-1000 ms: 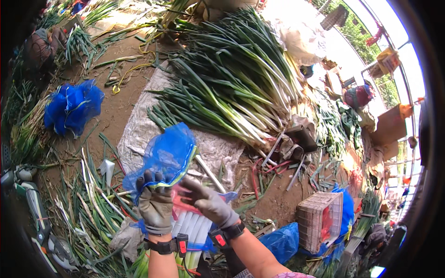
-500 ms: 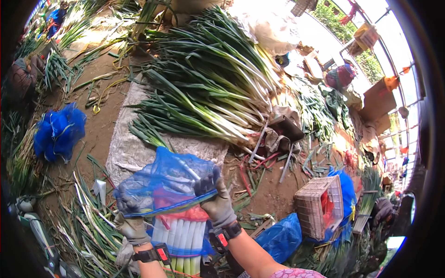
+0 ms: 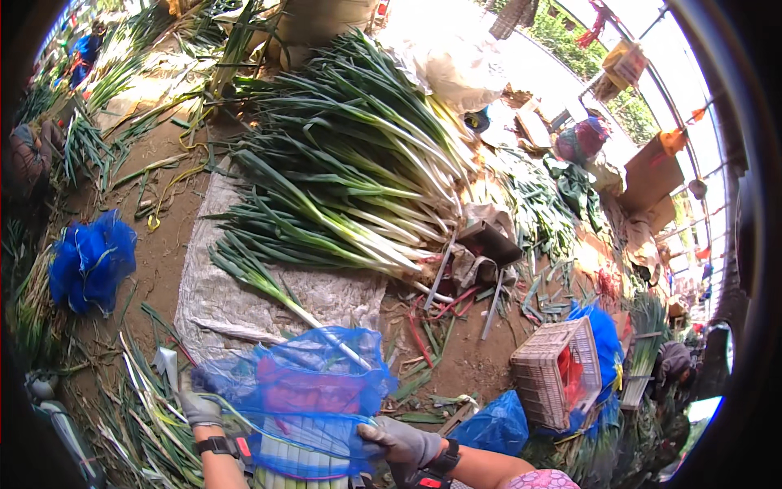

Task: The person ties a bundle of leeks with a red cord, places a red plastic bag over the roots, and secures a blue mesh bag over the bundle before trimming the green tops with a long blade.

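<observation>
A blue mesh bag (image 3: pixel 318 359) is spread over a bundle of trimmed leeks (image 3: pixel 305 444), whose white stalks and a red wrap (image 3: pixel 305 387) show through it. My left hand (image 3: pixel 198 405), in a grey glove, grips the bag's rim at the left; its fingertips are partly behind the mesh. On the right side, my gloved right hand (image 3: pixel 403 444) pinches the same rim between thumb and fingers. One loose leek (image 3: pixel 285 301) lies on the pale mat (image 3: pixel 199 301), its white end running behind the bag.
A big pile of leeks (image 3: pixel 350 171) lies beyond the bag. Right of it stand a small metal-legged stand (image 3: pixel 489 240), a wicker basket (image 3: pixel 529 371) and a blue plastic bag (image 3: pixel 493 424). Crumpled blue netting (image 3: pixel 91 261) sits at left, near scattered leaves (image 3: pixel 142 424).
Both hands have drawn the mesh bag's rim toward me, down over the bundle, and moved farther apart. More of the wrapped bundle is now under the mesh.
</observation>
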The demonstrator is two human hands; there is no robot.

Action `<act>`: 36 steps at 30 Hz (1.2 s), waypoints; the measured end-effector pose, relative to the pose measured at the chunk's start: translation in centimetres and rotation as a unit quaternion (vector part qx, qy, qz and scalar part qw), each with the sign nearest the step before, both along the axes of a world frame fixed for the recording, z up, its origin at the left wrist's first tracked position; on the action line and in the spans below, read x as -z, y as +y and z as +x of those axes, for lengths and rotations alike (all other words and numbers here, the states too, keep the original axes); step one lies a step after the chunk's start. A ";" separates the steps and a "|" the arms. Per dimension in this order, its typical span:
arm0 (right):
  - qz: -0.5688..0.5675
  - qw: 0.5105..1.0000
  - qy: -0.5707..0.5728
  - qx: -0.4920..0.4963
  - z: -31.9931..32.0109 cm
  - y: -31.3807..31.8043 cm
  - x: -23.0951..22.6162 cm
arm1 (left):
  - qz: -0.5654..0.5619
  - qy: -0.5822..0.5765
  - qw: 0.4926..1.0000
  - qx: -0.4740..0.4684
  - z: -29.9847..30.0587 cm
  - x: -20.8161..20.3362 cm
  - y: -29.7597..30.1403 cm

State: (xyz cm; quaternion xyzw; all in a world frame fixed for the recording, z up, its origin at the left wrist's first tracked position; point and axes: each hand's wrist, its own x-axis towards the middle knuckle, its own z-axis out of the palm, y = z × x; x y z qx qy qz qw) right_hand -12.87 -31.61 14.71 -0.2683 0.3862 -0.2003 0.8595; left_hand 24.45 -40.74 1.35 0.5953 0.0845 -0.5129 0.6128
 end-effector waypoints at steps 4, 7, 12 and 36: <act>0.101 0.973 -0.072 0.195 -1.3 -0.1 2.8 | -0.003 0.100 0.994 0.035 -1.8 1.7 2.0; 0.229 0.896 -0.108 0.366 -6.3 -1.6 5.6 | 0.016 0.065 0.998 0.004 3.6 2.1 3.1; 0.315 0.865 -0.146 0.362 -2.7 -2.2 5.3 | 0.043 0.164 0.983 0.064 -1.8 2.0 2.7; 0.268 0.862 0.015 0.431 0.4 4.5 26.3 | 0.223 -0.001 0.809 0.544 2.5 12.9 1.5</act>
